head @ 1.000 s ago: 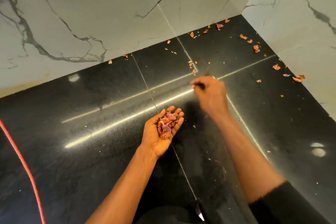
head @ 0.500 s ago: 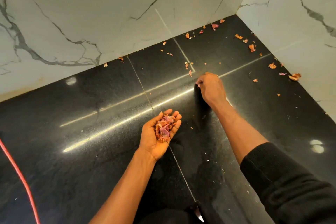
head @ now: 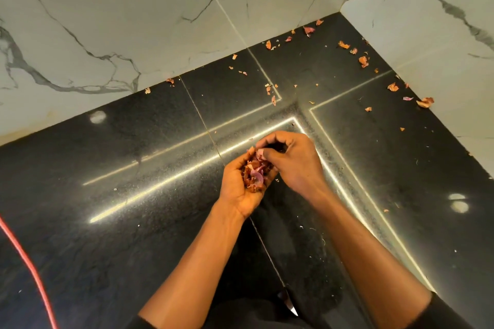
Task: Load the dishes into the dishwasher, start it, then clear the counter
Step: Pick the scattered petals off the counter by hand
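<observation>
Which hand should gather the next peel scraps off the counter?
Right hand: the left hand is cupped full of peels, and most loose scraps lie to the far right.

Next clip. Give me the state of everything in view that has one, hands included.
Left hand: palm up, cupped, carrying the peel pile.
Right hand: fingertips bunched over the pile; grip on a scrap unclear.
Scattered peels: loose on the counter near the wall corner.
Counter: not yet cleared.
Red cord: runs down the view's left edge.
</observation>
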